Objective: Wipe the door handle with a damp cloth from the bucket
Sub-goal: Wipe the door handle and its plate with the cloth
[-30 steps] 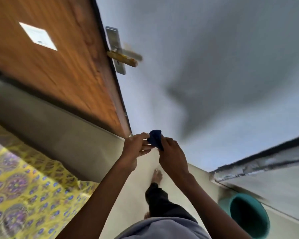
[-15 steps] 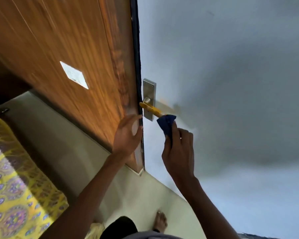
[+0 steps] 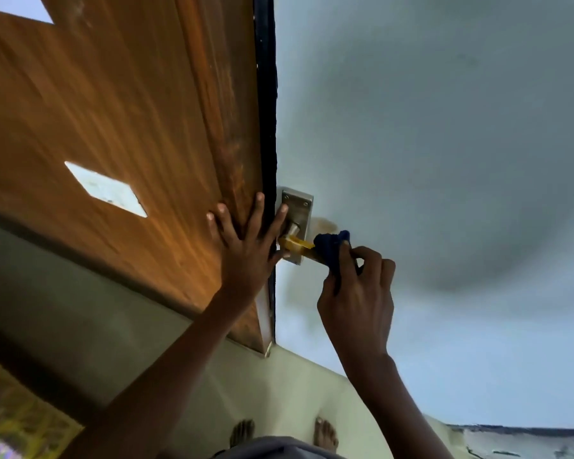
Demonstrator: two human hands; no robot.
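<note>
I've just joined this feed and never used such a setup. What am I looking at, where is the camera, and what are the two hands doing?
There is no machine: a person wears one wide-angle camera on the head, looking down past their arms. The left hand lies flat, fingers spread, on the wooden door near its edge. The right hand pinches a dark blue cloth against the yellow door handle, which sticks out from a metal plate. Bare feet show on the floor below. No bucket is in view.
</note>
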